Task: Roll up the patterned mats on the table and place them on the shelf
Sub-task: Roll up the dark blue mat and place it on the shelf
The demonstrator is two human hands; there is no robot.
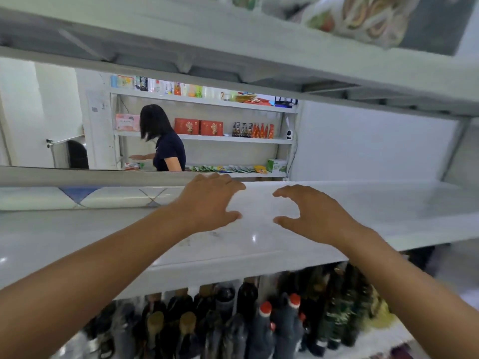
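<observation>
While the rolled mat [103, 198] lies shelved, left hand [207, 200] and right hand [318, 215] spread over it.

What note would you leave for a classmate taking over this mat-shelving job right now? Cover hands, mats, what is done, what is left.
Left hand: lies over the rolled mat, grip unclear.
Right hand: curved, spread, holding nothing visibly.
Mat lies along the back of the shelf.
Done: this mat rolled and shelved.
Left: let go; no other mats are in view, so check.
</observation>
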